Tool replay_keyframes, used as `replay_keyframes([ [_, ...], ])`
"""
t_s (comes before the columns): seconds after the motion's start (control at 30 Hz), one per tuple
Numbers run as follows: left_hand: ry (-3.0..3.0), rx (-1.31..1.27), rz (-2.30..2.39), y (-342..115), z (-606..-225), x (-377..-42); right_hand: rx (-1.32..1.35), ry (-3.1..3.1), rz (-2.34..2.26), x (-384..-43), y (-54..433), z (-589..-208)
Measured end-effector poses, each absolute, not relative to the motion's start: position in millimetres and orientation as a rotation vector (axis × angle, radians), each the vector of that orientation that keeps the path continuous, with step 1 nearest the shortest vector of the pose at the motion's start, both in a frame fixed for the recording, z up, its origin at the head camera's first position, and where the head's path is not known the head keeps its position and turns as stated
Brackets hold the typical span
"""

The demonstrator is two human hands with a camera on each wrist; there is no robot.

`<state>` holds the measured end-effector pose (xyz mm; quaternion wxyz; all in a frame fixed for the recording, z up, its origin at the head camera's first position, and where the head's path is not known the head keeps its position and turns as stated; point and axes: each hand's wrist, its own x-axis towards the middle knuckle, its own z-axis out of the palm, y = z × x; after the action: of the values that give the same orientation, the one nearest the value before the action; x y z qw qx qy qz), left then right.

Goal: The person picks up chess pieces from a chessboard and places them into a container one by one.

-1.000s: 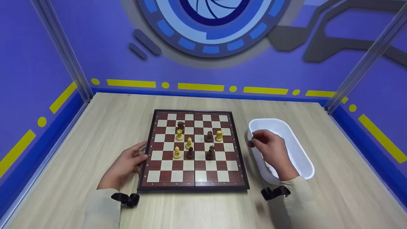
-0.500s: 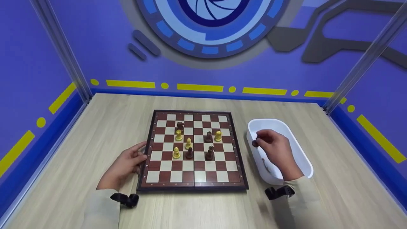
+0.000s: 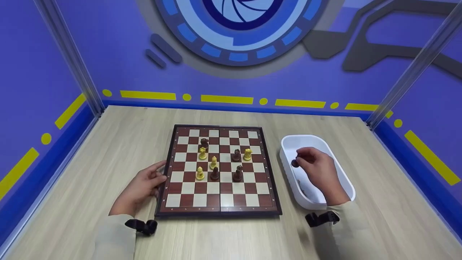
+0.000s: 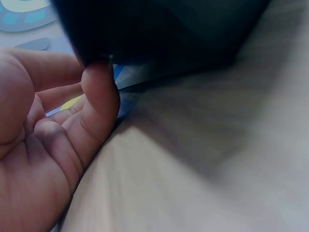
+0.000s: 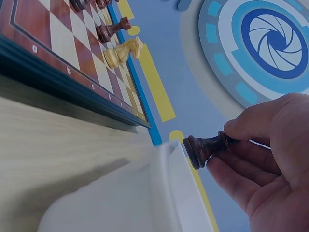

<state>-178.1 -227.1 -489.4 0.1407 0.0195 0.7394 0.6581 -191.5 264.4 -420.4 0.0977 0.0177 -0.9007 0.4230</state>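
Observation:
In the head view, my right hand (image 3: 319, 171) pinches a dark brown chess piece (image 3: 295, 163) over the white tray. The right wrist view shows that piece's (image 5: 202, 149) base and stem beside the tray rim; fingers cover its top, so its kind is hidden. My left hand (image 3: 140, 187) holds the left edge of the chessboard (image 3: 187, 207), thumb against the rim. Seen from the left wrist, a finger (image 4: 99, 94) of it touches the board's dark side (image 4: 154, 34). Upright on the board are a yellow knight (image 3: 247, 154), a yellow bishop (image 3: 214, 162) and several other yellow and dark pieces.
The white tray (image 3: 344, 180) stands right of the board, with small items (image 3: 301, 186) at its left inner side, too small to make out. A wooden table (image 3: 216, 238) lies beneath. Blue walls (image 3: 231, 83) close off the back and both sides.
My right hand has moved right with the dark chess piece, from the tray's left rim to over its inside. The left hand and the pieces on the board stay put.

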Motion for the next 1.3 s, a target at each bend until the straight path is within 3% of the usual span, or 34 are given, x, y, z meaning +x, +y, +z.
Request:
replay_keyframes([
  [1.3,2.122,0.096,1.904,-227.9,-489.5,-177.4,-0.033,-2.713,1.118,-184.7,275.8,-429.8],
])
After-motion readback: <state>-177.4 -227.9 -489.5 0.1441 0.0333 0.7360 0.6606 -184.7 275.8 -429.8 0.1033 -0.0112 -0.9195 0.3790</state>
